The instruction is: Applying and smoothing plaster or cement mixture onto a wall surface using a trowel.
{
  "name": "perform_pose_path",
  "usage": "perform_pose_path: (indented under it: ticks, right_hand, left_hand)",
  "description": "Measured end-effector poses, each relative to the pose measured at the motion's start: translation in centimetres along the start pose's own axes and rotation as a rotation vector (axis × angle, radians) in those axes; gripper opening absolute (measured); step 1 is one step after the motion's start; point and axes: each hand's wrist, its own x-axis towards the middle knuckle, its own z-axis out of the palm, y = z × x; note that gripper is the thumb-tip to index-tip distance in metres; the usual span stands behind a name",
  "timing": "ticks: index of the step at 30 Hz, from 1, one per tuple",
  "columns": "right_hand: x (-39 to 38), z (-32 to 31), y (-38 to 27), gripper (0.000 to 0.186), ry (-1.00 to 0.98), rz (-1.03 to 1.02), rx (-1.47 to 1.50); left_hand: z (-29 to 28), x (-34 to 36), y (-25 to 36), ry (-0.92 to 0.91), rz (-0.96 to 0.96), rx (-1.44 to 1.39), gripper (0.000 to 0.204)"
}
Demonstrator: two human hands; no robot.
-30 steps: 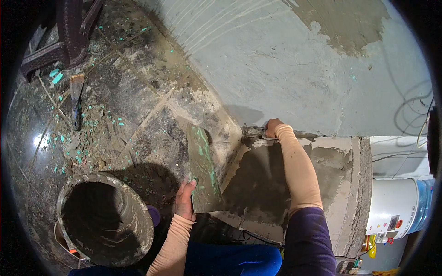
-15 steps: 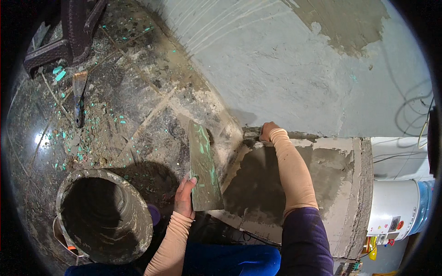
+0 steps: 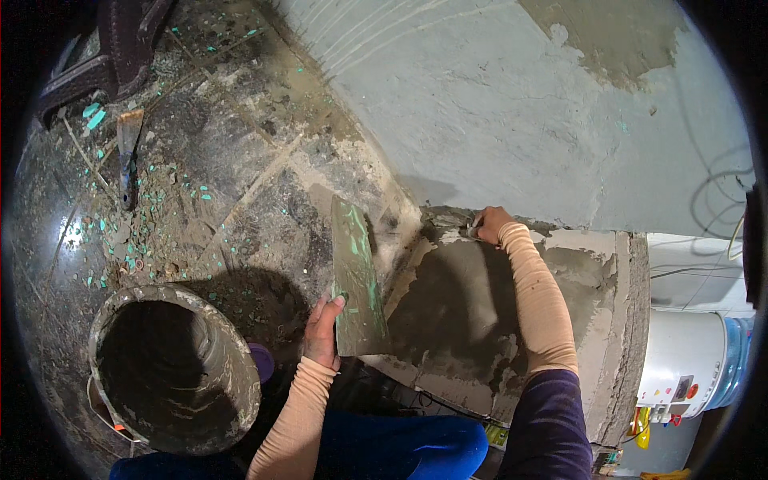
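My left hand grips a long flat plastering float near its lower end, with the thumb over its edge. Its green face is smeared with grey mortar. My right hand is closed at the joint where the blue-grey wall meets a ledge. Something small and greyish shows at its fingers, too hidden to name. Wet dark mortar covers much of the ledge top, and a strip of mortar lies along the joint left of that hand.
A mortar-caked bucket stands at lower left. A scraper lies on the dirty tiled floor among green chips. A dark plastic stool is at far left; a white container stands right of the ledge.
My right hand has moved right along the joint, and more mortar shows on its left. My left hand still holds the float in nearly the same place.
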Motion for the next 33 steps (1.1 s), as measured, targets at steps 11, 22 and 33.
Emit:
perform_pose_path:
  ticks: [11, 22, 33]
  right_hand:
    - [4.5, 2.3, -2.9, 0.032, 0.095, 0.270, 0.075]
    - [0.8, -2.1, -1.4, 0.031, -0.206, -0.018, -0.370]
    - [1.8, -0.3, -2.0, 0.042, -0.173, -0.081, -0.300]
  left_hand:
    - [-0.1, -0.2, 1.0, -0.043, 0.038, -0.066, 0.074]
    - [0.2, -0.2, 1.2, -0.039, 0.048, -0.065, 0.076]
    - [0.1, -0.4, 2.3, -0.029, 0.049, -0.043, 0.076]
